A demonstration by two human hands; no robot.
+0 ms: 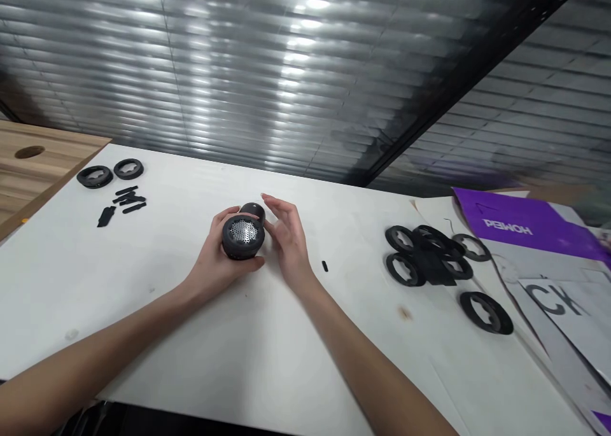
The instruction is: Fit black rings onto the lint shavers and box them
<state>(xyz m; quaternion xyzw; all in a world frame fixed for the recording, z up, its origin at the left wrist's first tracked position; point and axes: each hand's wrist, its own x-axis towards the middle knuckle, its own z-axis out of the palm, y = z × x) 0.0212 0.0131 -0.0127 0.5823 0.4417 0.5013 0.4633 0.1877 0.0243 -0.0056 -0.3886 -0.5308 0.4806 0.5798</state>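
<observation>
A black fabric shaver (243, 232) with a round head and a silver perforated disc faces up toward me over the middle of the white table. My left hand (220, 248) is wrapped around the side of its head, thumb at the near edge. Behind the head, the dark rounded handle (253, 210) points away and is partly hidden. My right hand (287, 235) is beside that handle, fingers extended and apart; whether its thumb touches the handle I cannot tell. A small black piece (325, 266) lies just right of my right wrist.
Two black rings (95, 177) and several flat black strips (128, 197) lie at the left. Several black rings (405, 269) cluster at the right, one ring (485, 312) nearer me. Beyond are a purple package (529, 223) and printed sheets (573, 315). Blinds (191, 73) line the back.
</observation>
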